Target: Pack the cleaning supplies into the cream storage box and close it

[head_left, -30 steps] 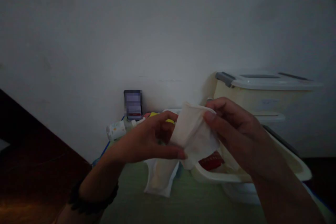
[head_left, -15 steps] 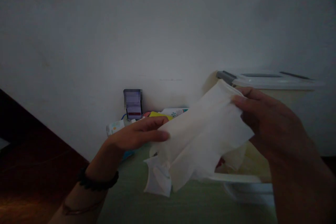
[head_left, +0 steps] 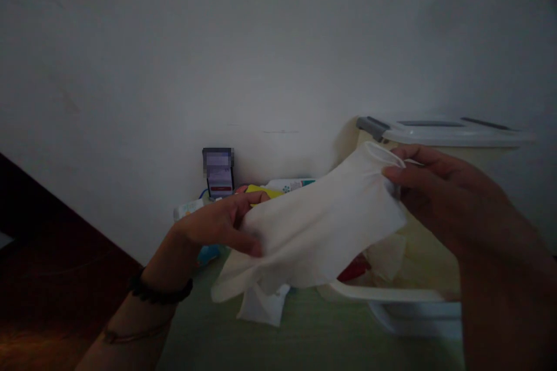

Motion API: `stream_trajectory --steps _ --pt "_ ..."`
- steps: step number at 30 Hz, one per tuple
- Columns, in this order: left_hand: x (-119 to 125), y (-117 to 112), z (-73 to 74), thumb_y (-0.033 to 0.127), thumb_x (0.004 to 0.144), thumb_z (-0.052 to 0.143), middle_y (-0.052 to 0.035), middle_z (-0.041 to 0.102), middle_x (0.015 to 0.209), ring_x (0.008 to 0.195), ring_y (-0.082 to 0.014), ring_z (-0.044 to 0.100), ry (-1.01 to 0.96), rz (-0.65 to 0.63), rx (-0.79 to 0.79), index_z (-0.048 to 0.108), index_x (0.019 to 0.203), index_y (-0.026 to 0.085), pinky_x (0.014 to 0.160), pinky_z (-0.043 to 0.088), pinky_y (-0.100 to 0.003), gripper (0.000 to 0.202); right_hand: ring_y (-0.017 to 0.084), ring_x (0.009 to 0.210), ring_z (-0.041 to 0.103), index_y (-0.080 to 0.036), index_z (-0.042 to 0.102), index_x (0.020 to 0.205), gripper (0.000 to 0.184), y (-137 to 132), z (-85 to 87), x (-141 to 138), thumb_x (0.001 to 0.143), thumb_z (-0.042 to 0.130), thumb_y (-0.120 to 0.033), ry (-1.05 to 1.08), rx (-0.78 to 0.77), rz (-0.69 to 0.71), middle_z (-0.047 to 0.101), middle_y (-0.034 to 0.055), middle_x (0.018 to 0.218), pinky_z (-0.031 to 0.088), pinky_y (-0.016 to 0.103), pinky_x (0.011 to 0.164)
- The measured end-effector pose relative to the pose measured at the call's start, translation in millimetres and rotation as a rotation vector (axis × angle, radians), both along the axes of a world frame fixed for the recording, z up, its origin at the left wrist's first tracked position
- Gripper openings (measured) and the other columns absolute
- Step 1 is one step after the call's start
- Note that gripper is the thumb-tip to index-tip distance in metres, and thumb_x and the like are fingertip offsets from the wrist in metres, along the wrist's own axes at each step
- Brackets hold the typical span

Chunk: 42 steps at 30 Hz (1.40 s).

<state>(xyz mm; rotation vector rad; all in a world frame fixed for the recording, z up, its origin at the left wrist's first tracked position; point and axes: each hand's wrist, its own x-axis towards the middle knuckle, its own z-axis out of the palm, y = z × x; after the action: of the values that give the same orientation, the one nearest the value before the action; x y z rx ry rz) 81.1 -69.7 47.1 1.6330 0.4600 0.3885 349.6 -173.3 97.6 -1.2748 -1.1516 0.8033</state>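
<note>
A soft white cloth item (head_left: 313, 226) is stretched aslant between my hands, with a hemmed opening at its upper right end; its exact kind does not show. My right hand (head_left: 439, 203) pinches it beside that opening, thumb against the hem. My left hand (head_left: 226, 223) grips the lower left part, thumb on top and fingers partly behind the fabric. Below it, a smaller white piece of fabric (head_left: 263, 306) shows over the green tabletop; whether it is joined to the held cloth I cannot tell.
At right stands an open bin (head_left: 391, 294) with its lid (head_left: 456, 134) raised against the wall; fabric, some of it red (head_left: 354, 268), lies inside. A phone (head_left: 220, 171) leans on the wall behind packets, one yellow (head_left: 263, 191). The green table (head_left: 304, 336) spreads below.
My left hand has slid down and left along the cloth, which is now pulled flatter and longer. The opening by my right hand gapes wider. More red fabric shows in the bin.
</note>
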Motion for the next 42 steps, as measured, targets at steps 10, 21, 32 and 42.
stream_trajectory --steps 10,21,32,42 --pt "-6 4 6.5 0.008 0.058 0.079 0.0036 0.063 0.077 0.067 -0.0094 0.061 -0.089 0.127 0.036 0.060 0.091 0.017 0.058 0.049 -0.015 0.040 0.009 0.056 0.046 -0.021 0.054 0.070 0.014 -2 -0.2 7 0.071 0.065 -0.030 -0.217 0.097 -0.063 0.050 -0.0045 0.063 0.034 0.021 0.048" --pt "-14 10 15.6 0.028 0.061 0.080 0.0045 0.063 0.067 0.057 -0.0096 0.056 0.017 0.712 0.694 0.067 0.082 0.018 0.048 0.045 -0.016 0.027 0.011 0.070 0.061 -0.031 0.069 0.097 0.025 -2 -2.6 16 0.072 0.071 -0.029 -0.385 0.195 0.078 0.067 -0.0020 0.079 0.050 0.021 0.059" --pt "-18 17 16.3 0.027 0.059 0.085 0.0013 0.070 0.074 0.080 -0.0189 0.068 -0.778 0.498 0.692 0.073 0.074 0.020 0.080 0.056 -0.036 0.020 0.011 0.065 0.050 -0.028 0.063 0.079 0.011 1 -7.3 16 0.077 0.061 -0.018 -0.367 0.414 0.034 0.058 -0.0037 0.076 0.038 0.023 0.055" --pt "-20 12 19.9 0.024 0.057 0.085 -0.0024 0.074 0.077 0.067 -0.0124 0.067 -0.635 0.522 0.488 0.076 0.074 0.022 0.053 0.053 -0.016 0.019 0.009 0.054 0.047 -0.030 0.066 0.091 0.017 0 -5.2 9 0.078 0.061 -0.021 -0.230 0.327 0.020 0.056 -0.0050 0.065 0.035 0.019 0.045"
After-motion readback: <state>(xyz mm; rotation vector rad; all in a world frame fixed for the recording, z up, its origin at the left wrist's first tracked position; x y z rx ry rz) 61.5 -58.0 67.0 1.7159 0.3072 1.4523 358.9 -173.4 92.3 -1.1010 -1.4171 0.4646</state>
